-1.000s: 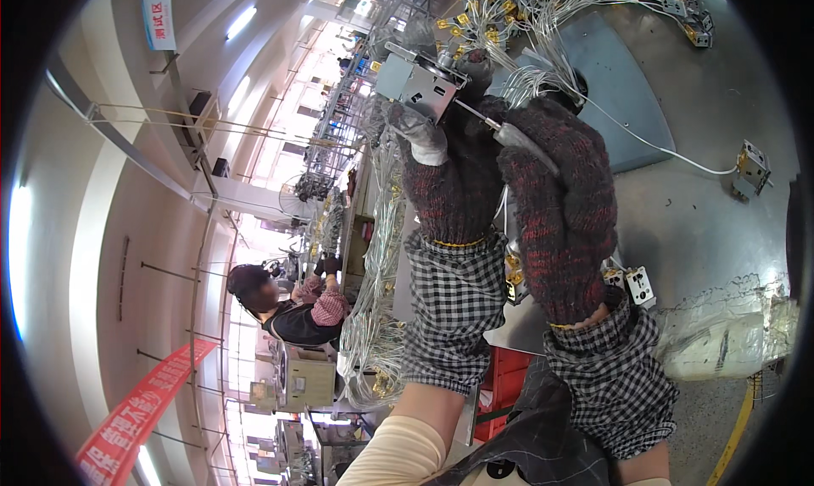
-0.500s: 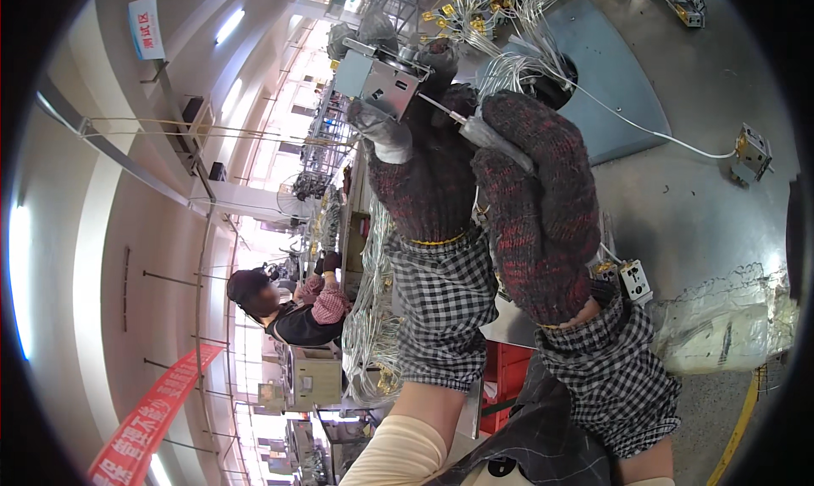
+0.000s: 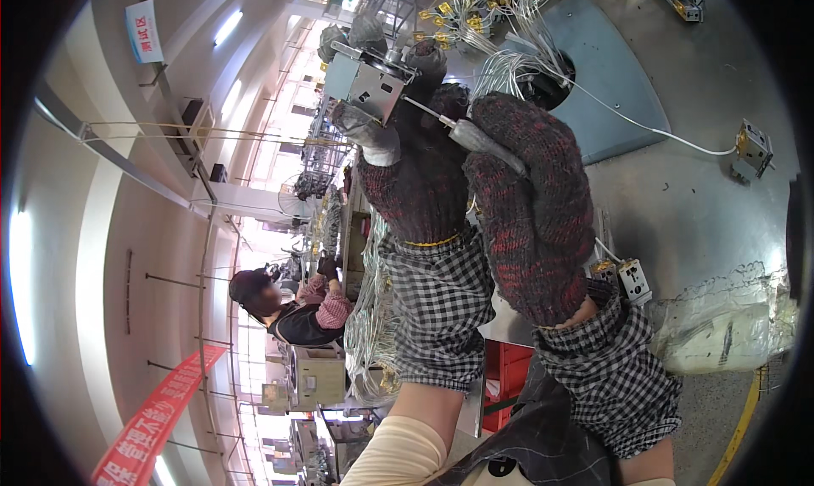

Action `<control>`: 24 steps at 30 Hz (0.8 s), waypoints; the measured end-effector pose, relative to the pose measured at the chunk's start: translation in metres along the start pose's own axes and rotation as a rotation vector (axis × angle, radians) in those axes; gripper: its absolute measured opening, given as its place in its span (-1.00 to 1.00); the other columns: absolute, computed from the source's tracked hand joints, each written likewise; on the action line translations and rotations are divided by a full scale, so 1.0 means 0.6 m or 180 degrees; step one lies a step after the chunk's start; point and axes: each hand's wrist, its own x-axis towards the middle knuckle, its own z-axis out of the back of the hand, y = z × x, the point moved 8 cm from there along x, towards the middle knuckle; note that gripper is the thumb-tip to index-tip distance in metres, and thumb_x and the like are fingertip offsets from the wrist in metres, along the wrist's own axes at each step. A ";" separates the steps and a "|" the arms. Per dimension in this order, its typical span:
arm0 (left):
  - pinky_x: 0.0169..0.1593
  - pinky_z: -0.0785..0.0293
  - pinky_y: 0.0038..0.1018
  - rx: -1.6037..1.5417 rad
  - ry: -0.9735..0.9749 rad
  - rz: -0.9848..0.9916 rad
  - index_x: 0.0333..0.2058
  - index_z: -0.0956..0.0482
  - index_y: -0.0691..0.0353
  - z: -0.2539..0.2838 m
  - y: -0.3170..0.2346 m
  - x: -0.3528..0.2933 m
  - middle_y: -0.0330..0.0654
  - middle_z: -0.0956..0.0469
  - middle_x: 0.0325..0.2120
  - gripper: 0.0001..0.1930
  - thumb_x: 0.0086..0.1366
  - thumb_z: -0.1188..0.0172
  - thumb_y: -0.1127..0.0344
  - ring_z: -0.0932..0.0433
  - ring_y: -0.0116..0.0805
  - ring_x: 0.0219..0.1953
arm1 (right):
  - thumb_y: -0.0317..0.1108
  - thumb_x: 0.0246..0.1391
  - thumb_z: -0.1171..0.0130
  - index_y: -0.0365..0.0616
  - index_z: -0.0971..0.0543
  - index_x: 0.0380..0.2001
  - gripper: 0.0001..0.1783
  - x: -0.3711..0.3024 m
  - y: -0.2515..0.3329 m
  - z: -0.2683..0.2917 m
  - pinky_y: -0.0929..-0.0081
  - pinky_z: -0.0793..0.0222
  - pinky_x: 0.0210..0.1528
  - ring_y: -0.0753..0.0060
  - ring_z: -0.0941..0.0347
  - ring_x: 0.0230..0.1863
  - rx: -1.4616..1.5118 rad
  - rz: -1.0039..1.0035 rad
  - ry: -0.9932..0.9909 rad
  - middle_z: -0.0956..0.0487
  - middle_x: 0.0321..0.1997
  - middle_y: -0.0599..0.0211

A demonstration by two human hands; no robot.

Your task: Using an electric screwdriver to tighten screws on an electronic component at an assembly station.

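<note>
Nearest, black-and-white checked sleeves [image 3: 441, 299] are covering the wearer's forearms, and a red crate [image 3: 506, 372] is sitting below the bench edge. Both hands are wearing dark knitted gloves flecked with red. The left hand [image 3: 415, 168] is gripping a small silver metal box [image 3: 375, 88] above the bench's left side, its grey-tipped fingers and thumb closing around it. The right hand [image 3: 538, 211] is closing on the grey grip of a thin rod-like tool [image 3: 487, 144]; the rod is pointing at the box's lower right edge, but whether it is touching cannot be told.

Under and beyond the hands, the metal bench [image 3: 678, 211] is carrying a blue-grey plate [image 3: 615, 96], with white cables [image 3: 526, 66] bunching over it. One cable is running right to another metal box [image 3: 751, 150]. Yellow-ended connectors [image 3: 462, 11] are clustering at the top. Farther left, a co-worker in a dark cap [image 3: 251, 291] is reaching toward a workstation, and a red banner [image 3: 161, 414] is hanging beyond.
</note>
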 end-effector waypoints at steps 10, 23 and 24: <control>-0.10 -0.42 -0.35 -0.0026 0.0309 0.0177 0.09 -0.37 0.54 0.021 0.027 0.015 -0.12 -0.44 -0.26 0.08 0.15 0.13 -0.58 -0.43 -0.24 -0.17 | -0.48 0.18 -0.12 -0.28 -0.47 0.04 -0.66 0.000 0.002 0.002 0.29 -0.38 0.12 0.14 -0.46 0.06 -0.0022 -0.0048 -0.0010 -0.51 0.04 0.05; -0.11 -0.34 -0.38 -0.0609 0.0805 0.0134 0.11 -0.35 0.53 0.021 0.024 0.024 -0.24 -0.31 -0.37 -0.04 0.26 0.11 -0.46 -0.31 -0.34 -0.25 | -0.47 0.20 -0.11 -0.27 -0.46 0.05 -0.66 0.001 0.002 0.000 0.32 -0.40 0.11 0.17 -0.46 0.07 0.0054 -0.0048 -0.0012 -0.50 0.05 0.06; -0.11 -0.34 -0.37 -0.0470 0.0581 0.0142 0.11 -0.35 0.53 0.027 0.027 0.024 -0.23 -0.33 -0.34 -0.07 0.28 0.11 -0.42 -0.31 -0.35 -0.25 | -0.47 0.20 -0.11 -0.27 -0.46 0.05 -0.66 -0.001 0.000 0.000 0.32 -0.40 0.11 0.17 -0.46 0.07 0.0048 -0.0050 -0.0009 -0.50 0.05 0.06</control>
